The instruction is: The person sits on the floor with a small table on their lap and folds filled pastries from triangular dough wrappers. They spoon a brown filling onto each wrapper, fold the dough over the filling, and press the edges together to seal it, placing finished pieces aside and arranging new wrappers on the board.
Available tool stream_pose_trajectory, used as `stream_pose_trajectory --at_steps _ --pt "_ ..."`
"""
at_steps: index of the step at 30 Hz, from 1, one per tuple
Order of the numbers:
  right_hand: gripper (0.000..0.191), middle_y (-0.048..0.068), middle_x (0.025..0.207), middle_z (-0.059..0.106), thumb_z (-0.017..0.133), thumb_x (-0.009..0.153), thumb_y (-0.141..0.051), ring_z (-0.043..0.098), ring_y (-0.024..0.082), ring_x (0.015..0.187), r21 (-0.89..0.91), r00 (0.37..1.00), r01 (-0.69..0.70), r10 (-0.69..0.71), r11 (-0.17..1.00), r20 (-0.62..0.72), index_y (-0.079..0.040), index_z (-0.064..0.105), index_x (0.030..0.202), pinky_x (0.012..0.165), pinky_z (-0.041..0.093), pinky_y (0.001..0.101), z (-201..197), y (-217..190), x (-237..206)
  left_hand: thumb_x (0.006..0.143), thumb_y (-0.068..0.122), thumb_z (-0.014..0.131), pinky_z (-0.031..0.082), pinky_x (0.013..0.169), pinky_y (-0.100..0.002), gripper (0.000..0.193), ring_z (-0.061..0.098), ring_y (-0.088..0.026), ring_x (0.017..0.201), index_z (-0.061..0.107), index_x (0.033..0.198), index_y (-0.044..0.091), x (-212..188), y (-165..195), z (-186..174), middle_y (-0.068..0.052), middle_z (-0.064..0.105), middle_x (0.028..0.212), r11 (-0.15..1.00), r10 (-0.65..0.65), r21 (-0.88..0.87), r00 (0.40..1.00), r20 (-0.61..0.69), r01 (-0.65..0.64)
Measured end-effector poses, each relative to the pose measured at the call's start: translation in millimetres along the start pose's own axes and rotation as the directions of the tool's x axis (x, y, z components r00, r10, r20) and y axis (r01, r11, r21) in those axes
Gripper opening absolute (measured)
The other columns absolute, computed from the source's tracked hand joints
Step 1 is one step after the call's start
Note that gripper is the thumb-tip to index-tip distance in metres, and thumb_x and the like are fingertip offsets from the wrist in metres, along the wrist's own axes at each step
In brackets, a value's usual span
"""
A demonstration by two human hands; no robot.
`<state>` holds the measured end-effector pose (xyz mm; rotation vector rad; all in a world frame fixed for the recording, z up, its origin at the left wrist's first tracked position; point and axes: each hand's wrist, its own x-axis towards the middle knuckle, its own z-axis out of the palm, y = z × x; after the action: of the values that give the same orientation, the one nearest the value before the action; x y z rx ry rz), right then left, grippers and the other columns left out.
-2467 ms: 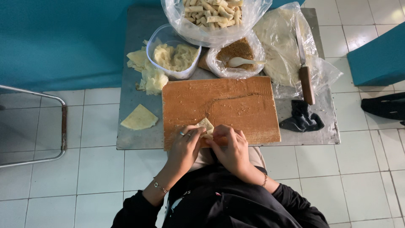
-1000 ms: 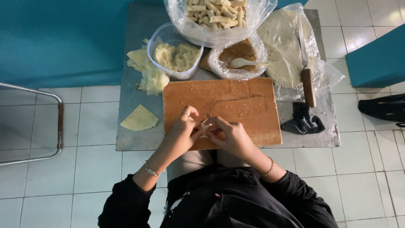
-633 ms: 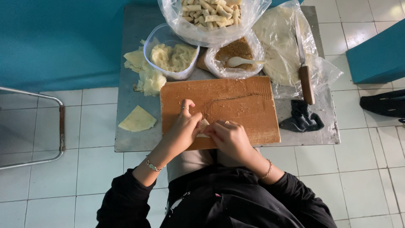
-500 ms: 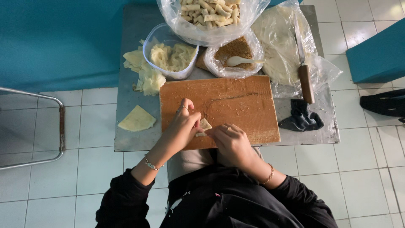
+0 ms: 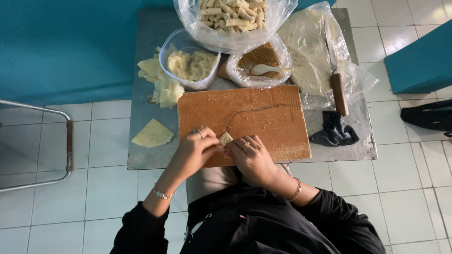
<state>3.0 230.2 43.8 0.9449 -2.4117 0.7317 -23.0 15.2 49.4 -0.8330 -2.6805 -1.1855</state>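
Far left on the grey surface (image 5: 141,160), a pale triangular wrapper (image 5: 151,134) lying flat by itself. Beyond it, a loose heap of wrappers (image 5: 162,84) next to a clear tub (image 5: 188,66) of the same soft sheets. Down at the near edge of the wooden board (image 5: 263,117), left hand (image 5: 195,149) curled in, fingers pinching one side of a small folded pastry piece (image 5: 226,138). Right hand (image 5: 252,157) meeting it from the other side, fingers closed on that same piece, so both hands gripping it just above the board. Looks light, thin and floppy, probably easy to tear, so best held at the folded edges with gentle pressure rather than squeezed in the middle. Further back, a bag of finished rolls (image 5: 233,16), then a bag of brown filling (image 5: 259,59) with a white spoon (image 5: 266,70). Out right, a knife (image 5: 336,80) lying on plastic, and a dark cloth (image 5: 335,131) near the corner.
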Motion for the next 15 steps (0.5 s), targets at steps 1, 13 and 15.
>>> stream_pose_trajectory --at_steps 1,13,15 --pt "0.014 0.005 0.1 0.071 0.072 0.089 -0.01 0.066 0.022 0.092 0.008 1.0 0.001 -0.001 1.0 0.002 -0.006 0.071 0.102 0.082 0.048 0.0369 0 2 -1 0.082 0.012 0.08 0.053 0.076 -0.039 0.016 0.066 -0.027 0.09 0.073 0.095 0.005 -6 4 2 -0.006 0.065 0.094 0.999 0.041 0.029 0.999 -0.003 -0.04" --pt "0.009 0.004 0.086 0.069 0.08 0.078 -0.017 0.066 0.023 0.083 0.19 0.924 -0.378 0.356 0.906 0.14 -0.016 0.078 0.087 0.076 0.044 0.0388 1 15 10 0.084 0.008 0.076 0.052 0.075 -0.045 0.01 0.066 -0.035 0.089 0.07 0.087 0.002 0 6 11 -0.014 0.062 0.095 0.991 -0.123 -0.039 0.992 0.03 0.125" --pt "0.009 0.002 0.087 0.07 0.081 0.078 -0.017 0.067 0.022 0.084 0.166 0.935 -0.349 0.333 0.922 0.117 -0.017 0.077 0.087 0.077 0.043 0.0386 2 13 11 0.081 0.012 0.079 0.051 0.073 -0.044 0.011 0.066 -0.034 0.086 0.072 0.083 0.004 7 1 10 -0.013 0.062 0.091 0.981 -0.188 -0.03 0.981 0.051 0.19"
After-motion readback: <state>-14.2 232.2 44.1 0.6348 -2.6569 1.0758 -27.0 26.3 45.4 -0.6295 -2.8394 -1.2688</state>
